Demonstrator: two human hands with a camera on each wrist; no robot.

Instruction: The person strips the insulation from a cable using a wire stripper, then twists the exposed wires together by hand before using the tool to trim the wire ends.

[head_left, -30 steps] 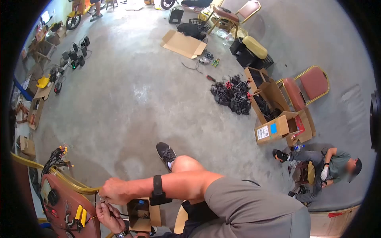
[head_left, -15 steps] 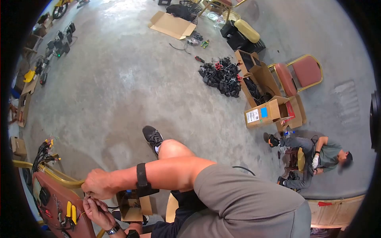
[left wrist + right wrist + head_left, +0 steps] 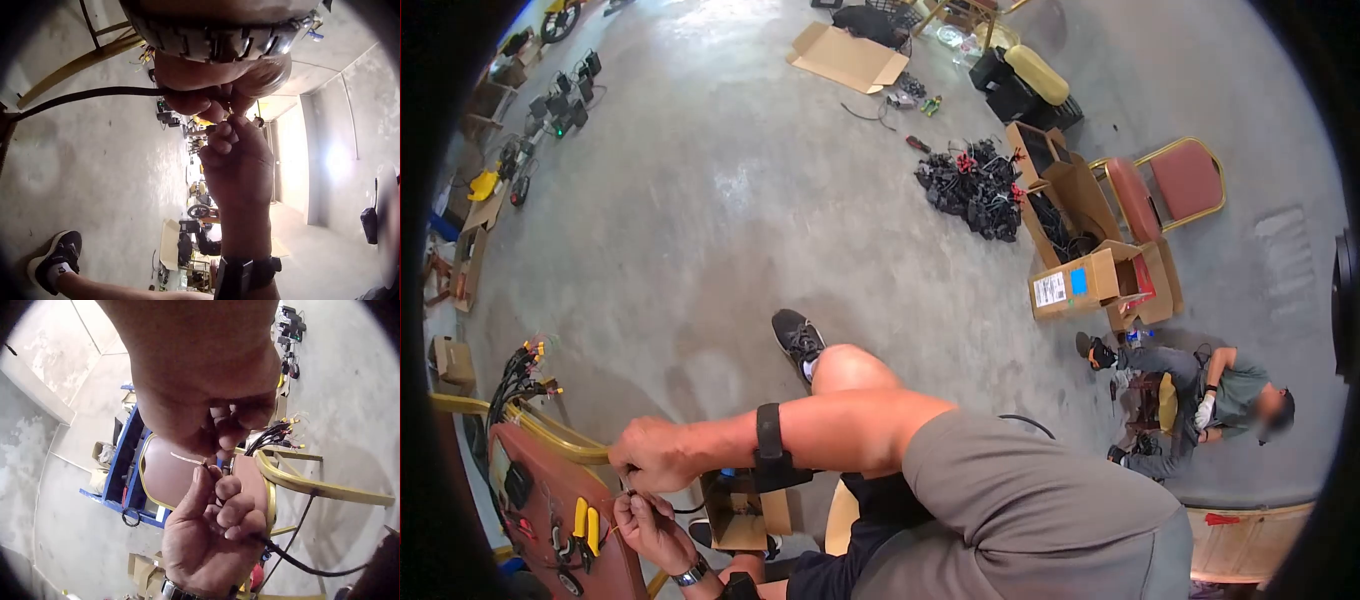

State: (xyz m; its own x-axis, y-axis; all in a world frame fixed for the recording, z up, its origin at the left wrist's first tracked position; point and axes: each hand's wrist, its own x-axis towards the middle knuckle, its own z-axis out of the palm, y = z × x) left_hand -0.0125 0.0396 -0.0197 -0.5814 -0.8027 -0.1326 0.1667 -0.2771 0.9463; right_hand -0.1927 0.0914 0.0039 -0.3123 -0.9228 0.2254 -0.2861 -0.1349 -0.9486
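Note:
My left hand (image 3: 655, 530), with a metal-banded watch at its wrist, grips a black cable (image 3: 306, 565) near its end. The cable runs out behind the fingers and sags away in both wrist views. Right above, my right hand (image 3: 650, 455) has its fingers curled in, tips meeting the left fingertips at the cable's end. In the right wrist view a thin pale wire (image 3: 186, 457) sticks out from between the two hands. The curled fingers hide most of the pinched end. Both hands are beside a reddish chair seat (image 3: 550, 470).
On the seat lie yellow-handled pliers (image 3: 581, 518) and other small tools. Black cables with yellow connectors (image 3: 515, 385) hang by the gold chair frame (image 3: 565, 440). Below my arm stands an open carton (image 3: 735, 520). A seated person (image 3: 1240, 390) is at the right, near a black cable heap (image 3: 975, 190).
The head view has shifted, moving the hands left in it. A thin pale piece seen between the hands a second ago is now mostly covered, and the hands stay close together.

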